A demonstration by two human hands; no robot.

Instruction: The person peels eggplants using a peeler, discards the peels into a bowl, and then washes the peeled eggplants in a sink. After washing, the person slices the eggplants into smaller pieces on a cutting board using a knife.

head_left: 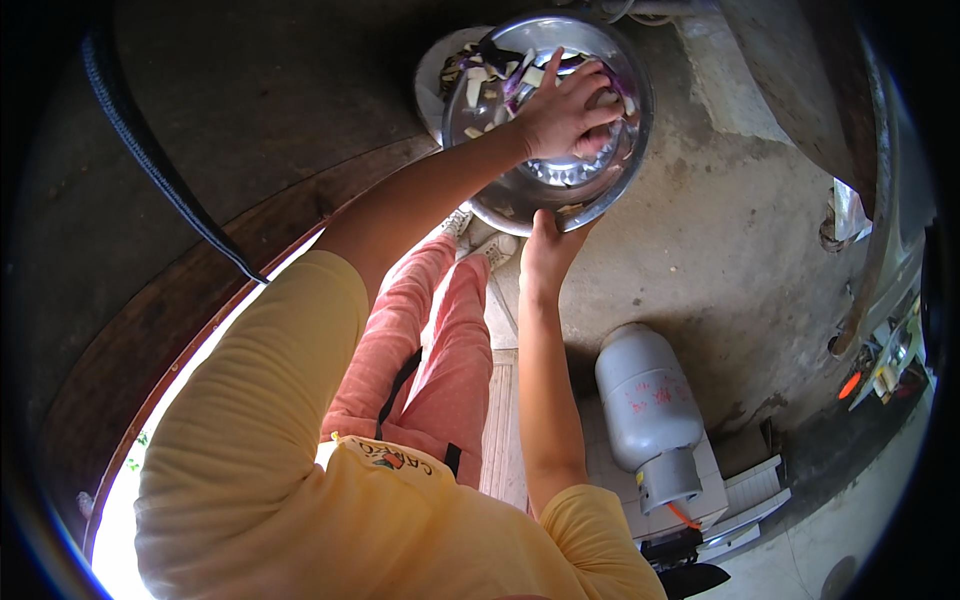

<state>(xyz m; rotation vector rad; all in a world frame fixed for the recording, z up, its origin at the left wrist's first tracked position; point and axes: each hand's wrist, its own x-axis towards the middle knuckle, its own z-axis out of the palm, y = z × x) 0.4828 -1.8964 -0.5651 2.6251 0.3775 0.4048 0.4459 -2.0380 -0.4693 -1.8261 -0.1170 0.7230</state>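
Metal basin [515,188] partly behind the hands [566,118]

From head-worn left fisheye, we look steeply down: yellow shirt [410,530] nearest lens, pink trousers [462,350] beyond, metal basin [525,190] farther out near top edge, concrete floor [700,250] beneath, straight lines bowing toward frame's rim.

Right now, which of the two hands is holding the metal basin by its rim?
The right hand, its thumb at the near rim of the metal basin; the left hand instead reaches over the basin's interior, fingers spread beside pale cut pieces.
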